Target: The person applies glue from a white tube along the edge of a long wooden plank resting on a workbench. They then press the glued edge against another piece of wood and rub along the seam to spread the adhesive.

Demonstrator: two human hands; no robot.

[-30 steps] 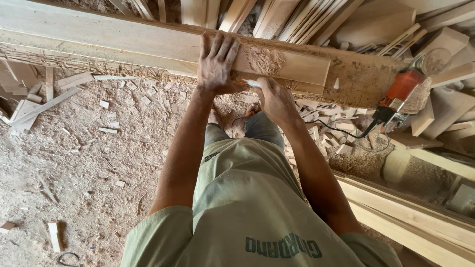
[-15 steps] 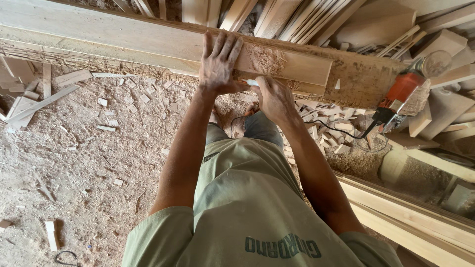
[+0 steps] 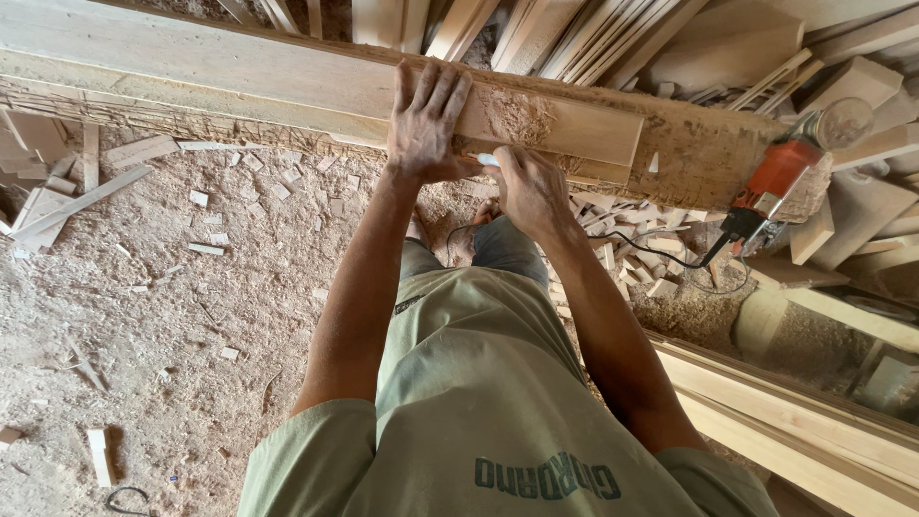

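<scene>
From my feed, offcuts [image 3: 144, 150] lie scattered over the sawdust floor [image 3: 163, 316] at nine o'clock. At about eleven o'clock the left hand [image 3: 428, 120] lies flat, fingers spread, palm down on the long wooden beam [image 3: 239, 81]; I take it to be pinning the timber steady. Just beside it at twelve o'clock, the right hand [image 3: 529, 191] is curled tight around a small pale tool [image 3: 487, 160], its tip against the beam's near edge, a grip suited to fine work. A smaller board [image 3: 584, 129] sits atop the beam. At two o'clock an orange power tool [image 3: 771, 182] rests on the beam's far end, unhandled.
</scene>
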